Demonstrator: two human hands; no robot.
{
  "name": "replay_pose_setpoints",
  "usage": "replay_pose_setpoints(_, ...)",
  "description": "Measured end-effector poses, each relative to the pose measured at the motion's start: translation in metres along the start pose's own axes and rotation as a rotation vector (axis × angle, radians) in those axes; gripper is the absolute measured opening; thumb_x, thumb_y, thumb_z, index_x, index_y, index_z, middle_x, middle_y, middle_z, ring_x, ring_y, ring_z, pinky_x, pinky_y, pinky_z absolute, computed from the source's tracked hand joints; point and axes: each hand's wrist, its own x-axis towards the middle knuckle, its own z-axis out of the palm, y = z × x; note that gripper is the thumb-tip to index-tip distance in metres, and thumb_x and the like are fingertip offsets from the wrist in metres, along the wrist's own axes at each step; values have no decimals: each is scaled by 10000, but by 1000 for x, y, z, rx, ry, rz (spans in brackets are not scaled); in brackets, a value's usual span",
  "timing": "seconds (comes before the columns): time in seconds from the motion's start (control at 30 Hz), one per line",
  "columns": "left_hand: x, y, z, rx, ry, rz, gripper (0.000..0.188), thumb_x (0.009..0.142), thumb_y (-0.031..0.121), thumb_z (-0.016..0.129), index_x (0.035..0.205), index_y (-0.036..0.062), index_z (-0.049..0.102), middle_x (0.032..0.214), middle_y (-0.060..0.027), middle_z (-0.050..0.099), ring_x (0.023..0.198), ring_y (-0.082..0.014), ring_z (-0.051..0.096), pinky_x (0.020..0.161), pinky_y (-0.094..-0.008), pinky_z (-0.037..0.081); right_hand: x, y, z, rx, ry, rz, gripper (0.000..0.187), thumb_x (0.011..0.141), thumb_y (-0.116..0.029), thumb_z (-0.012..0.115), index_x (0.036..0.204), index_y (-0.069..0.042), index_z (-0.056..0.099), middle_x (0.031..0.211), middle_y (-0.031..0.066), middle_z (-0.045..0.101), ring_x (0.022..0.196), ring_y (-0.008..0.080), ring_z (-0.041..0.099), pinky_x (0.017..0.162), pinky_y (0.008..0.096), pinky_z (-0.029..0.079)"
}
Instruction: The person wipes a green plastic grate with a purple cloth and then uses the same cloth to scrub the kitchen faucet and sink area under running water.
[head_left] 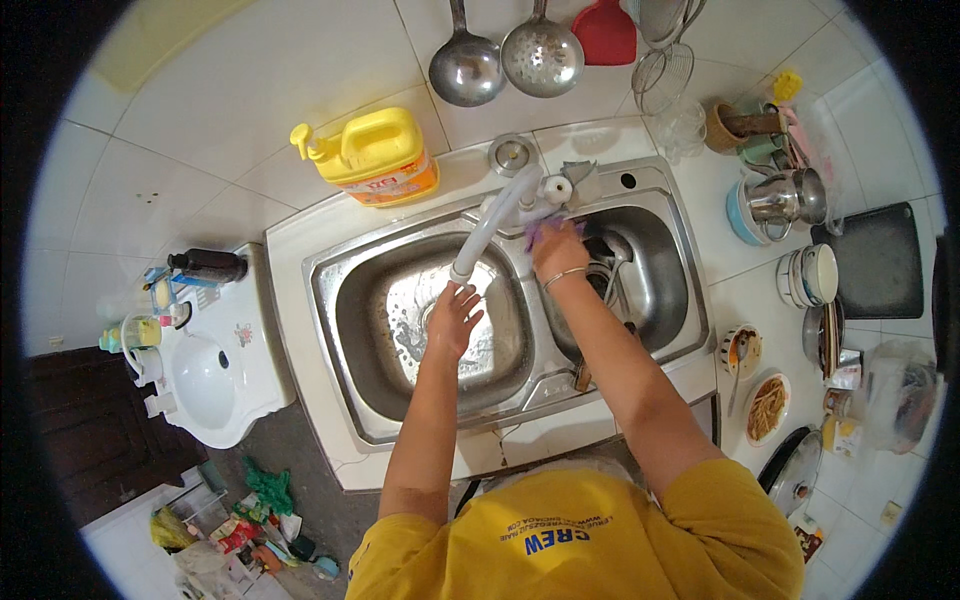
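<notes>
Nearest the camera, two bare forearms reach out from a yellow shirt over the front rim of a steel double sink (340, 300) set in a white counter (300, 225). The left hand (455, 318) is spread open, fingers loosely fanned, directly under the mouth of the white swivel spout (487, 228), placed as if to catch the water where it falls into the left basin; whether water runs I cannot tell. The right hand (558, 250), a thin bangle on its wrist, is closed around a purple cloth (541, 230) and presses it against the tap base (552, 190) between the two basins, at the spot where the spout pivots. Just behind the sink stands a yellow detergent jug (372, 155), within reach of the basins. Farther back, a ladle (466, 66), a skimmer (541, 56) and a red spatula (604, 32) hang on the tiled wall, off the counter. To the right, stacked bowls (810, 274) and a steel kettle (786, 198) stand beside the sink.
</notes>
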Motion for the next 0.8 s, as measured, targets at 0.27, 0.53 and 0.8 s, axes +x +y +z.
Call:
replay_pose_setpoints(0.27, 2, 23, 33, -285, -259, -25, 442, 856, 475, 434, 1169, 163, 452, 1147, -47, 490, 1080, -253, 444, 900, -461, 370, -48, -79, 21, 738, -12, -356, 252, 723, -136, 572, 968, -81, 567, 1008, 177, 537, 960, 342, 512, 828, 397, 422)
replay_pose_setpoints(0.53, -8, 15, 36, -330, -345, 326, 333, 853, 103, 415, 1181, 59, 452, 1185, -81, 502, 1080, -219, 493, 941, -338, 385, -11, -72, 57, 466, -288, -336, 360, 803, -164, 507, 1156, -93, 510, 1113, 177, 513, 1075, 306, 482, 920, 341, 377)
replay_pose_setpoints(0.8, -1, 28, -11, -670, -447, 76, 392, 867, 373, 386, 1000, 46, 557, 981, -135, 595, 925, -293, 550, 814, -452, 445, -116, -108, 16, 993, -90, -452, 381, 767, -32, 474, 1138, -71, 549, 1323, 138, 376, 1250, 307, 312, 1060, 399, 167)
